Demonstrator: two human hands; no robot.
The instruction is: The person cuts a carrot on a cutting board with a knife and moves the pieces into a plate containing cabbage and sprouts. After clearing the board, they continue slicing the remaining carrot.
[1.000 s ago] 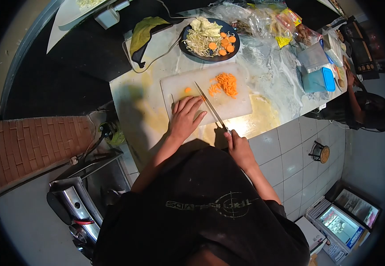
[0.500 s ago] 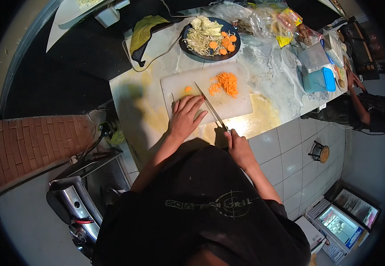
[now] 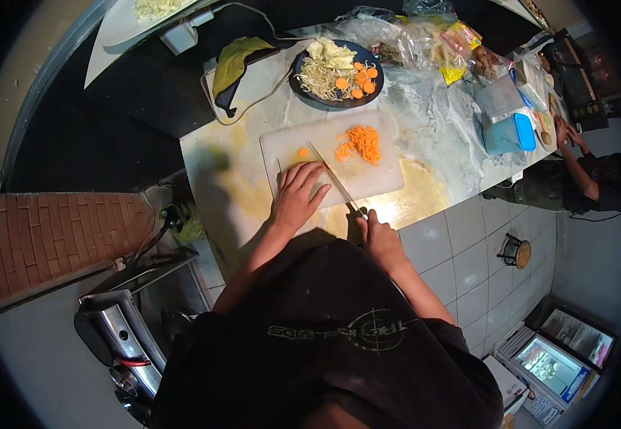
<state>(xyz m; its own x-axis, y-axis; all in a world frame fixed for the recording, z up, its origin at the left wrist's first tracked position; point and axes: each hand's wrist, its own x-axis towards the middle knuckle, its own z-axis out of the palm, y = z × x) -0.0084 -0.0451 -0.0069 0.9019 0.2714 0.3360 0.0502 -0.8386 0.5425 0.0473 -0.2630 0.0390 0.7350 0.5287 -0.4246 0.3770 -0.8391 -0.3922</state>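
My right hand [image 3: 382, 242] is wrapped round the handle of a long knife [image 3: 338, 181], whose blade lies slantwise over the white cutting board [image 3: 389, 175]. On the board's left part rests my left hand [image 3: 297, 196], its fingers bent together with the fingertips beside the blade and the thumb apart. What lies under those fingertips is too hidden to name. A small orange piece of carrot [image 3: 302, 152] sits above my left hand. Right of the blade is a pile of shredded carrot [image 3: 362, 144].
Behind the board stands a dark plate [image 3: 316, 96] with sprouts, cabbage and carrot slices. Plastic bags [image 3: 418, 39] lie at the back. A blue-lidded container [image 3: 508, 134] is at the right, near another person's hands [image 3: 566, 133]. A stool [image 3: 514, 252] stands on the floor.
The view has shifted slightly, so the counter items sit a little lower. Both hands keep nearly the same pose, with the knife still beside my left fingertips.
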